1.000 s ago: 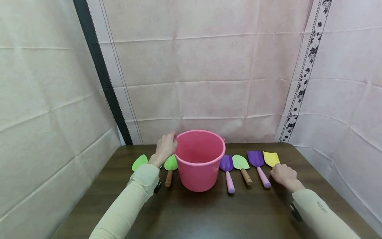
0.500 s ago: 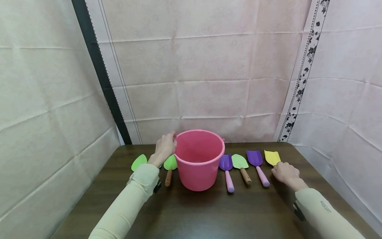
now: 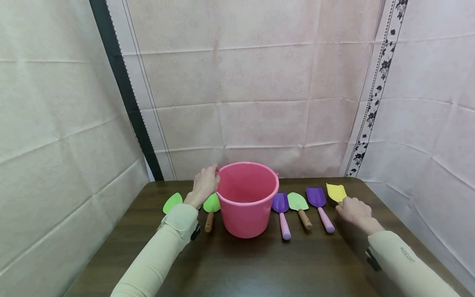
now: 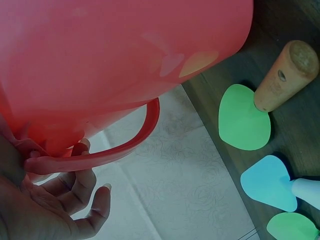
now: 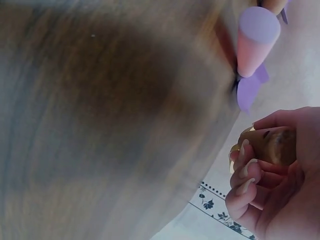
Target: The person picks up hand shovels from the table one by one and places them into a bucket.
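A pink bucket (image 3: pixel 246 218) stands upright at the middle of the table. My left hand (image 3: pixel 203 185) grips its left rim where the handle (image 4: pixel 115 155) joins; in the left wrist view the fingers curl beside that handle, and the thumb is hidden. On the right, my right hand (image 3: pixel 355 211) holds a yellow toy shovel (image 3: pixel 335 192) by its wooden grip (image 5: pixel 274 145), the fingers wrapped round it. Nearest to that hand lies a purple shovel (image 3: pixel 316 197) with a pink-lilac grip.
Between the bucket and that shovel lie a green trowel (image 3: pixel 298 201) and another purple shovel (image 3: pixel 281 202). Left of the bucket are two green trowels (image 3: pixel 212 203) (image 3: pixel 172 202) and a light-blue one (image 4: pixel 270 182), mostly hidden in the head view. Cloth hangs behind the dark wooden table (image 3: pixel 237 272).
My right hand has shifted slightly, and the yellow shovel's blade now sits a little higher in the head view. My left hand and the bucket stay put.
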Action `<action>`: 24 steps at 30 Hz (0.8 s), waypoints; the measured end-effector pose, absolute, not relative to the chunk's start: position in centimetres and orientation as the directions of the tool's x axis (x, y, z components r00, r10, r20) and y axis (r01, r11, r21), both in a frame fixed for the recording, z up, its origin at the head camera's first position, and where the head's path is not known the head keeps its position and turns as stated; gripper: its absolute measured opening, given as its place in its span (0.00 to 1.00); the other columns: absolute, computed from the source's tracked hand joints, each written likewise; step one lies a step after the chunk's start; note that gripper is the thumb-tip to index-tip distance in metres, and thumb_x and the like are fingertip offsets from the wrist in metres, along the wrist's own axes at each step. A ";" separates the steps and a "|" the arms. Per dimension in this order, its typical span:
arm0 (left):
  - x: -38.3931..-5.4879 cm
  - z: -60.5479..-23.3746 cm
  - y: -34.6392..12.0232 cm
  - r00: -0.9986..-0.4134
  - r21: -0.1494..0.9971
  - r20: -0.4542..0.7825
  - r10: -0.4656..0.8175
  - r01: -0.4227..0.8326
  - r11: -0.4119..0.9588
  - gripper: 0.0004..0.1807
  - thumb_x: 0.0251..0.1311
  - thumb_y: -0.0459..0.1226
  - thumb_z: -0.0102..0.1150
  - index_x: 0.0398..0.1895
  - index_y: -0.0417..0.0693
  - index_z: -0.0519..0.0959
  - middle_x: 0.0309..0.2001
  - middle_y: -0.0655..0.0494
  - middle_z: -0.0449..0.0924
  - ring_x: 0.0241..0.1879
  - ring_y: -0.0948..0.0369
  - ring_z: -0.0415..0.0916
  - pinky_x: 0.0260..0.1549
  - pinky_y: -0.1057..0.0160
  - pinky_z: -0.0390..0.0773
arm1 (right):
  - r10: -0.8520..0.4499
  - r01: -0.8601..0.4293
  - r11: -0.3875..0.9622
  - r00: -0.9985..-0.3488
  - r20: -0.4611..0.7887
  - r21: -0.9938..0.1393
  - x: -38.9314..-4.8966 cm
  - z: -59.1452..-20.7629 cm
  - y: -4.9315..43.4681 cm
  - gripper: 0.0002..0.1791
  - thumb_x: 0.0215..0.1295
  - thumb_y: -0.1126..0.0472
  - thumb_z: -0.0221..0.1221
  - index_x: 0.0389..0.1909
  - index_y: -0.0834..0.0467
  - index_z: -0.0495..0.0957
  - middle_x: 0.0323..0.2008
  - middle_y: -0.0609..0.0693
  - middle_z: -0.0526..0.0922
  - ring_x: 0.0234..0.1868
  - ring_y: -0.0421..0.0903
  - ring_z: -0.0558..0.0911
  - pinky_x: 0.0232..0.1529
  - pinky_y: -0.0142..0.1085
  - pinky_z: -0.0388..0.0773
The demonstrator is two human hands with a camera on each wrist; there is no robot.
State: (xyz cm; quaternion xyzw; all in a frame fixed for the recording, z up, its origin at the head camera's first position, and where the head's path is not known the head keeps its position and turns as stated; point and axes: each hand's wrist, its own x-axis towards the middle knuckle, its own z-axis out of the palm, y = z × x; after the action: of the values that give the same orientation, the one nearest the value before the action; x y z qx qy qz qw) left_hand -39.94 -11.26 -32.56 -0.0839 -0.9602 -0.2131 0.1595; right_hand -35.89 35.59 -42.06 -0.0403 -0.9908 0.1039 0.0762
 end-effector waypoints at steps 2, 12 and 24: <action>-40.0 -32.6 -11.3 -0.933 0.377 0.346 0.095 0.231 0.897 0.12 0.65 0.35 0.50 0.50 0.45 0.76 0.38 0.48 0.82 0.33 0.54 0.80 0.36 0.55 0.78 | 0.088 0.055 0.976 -0.985 0.147 -0.210 -35.9 -41.9 35.5 0.17 0.61 0.54 0.49 0.14 0.56 0.67 0.23 0.60 0.77 0.24 0.56 0.76 0.21 0.49 0.69; -40.1 -32.8 -11.3 -0.914 0.352 0.392 0.105 0.254 0.901 0.11 0.64 0.34 0.49 0.47 0.45 0.77 0.40 0.47 0.83 0.38 0.50 0.81 0.39 0.51 0.79 | 0.071 0.038 0.977 -0.986 0.151 -0.211 -35.9 -40.7 34.7 0.17 0.61 0.55 0.49 0.14 0.53 0.64 0.19 0.54 0.71 0.22 0.52 0.71 0.20 0.45 0.66; -40.2 -32.6 -11.4 -0.926 0.366 0.364 0.102 0.243 0.898 0.12 0.65 0.35 0.49 0.49 0.45 0.75 0.40 0.47 0.82 0.37 0.50 0.81 0.38 0.52 0.79 | 0.051 0.019 0.979 -0.987 0.153 -0.203 -36.3 -38.9 33.8 0.18 0.62 0.54 0.50 0.13 0.52 0.64 0.16 0.49 0.66 0.20 0.49 0.69 0.19 0.41 0.63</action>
State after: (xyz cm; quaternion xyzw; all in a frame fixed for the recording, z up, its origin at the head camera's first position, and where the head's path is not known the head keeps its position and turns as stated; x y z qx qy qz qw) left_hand -40.18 -11.37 -32.65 -0.0900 -0.9592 -0.2069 0.1704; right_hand -36.31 33.77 -38.94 -0.0175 -0.9916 0.1011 0.0789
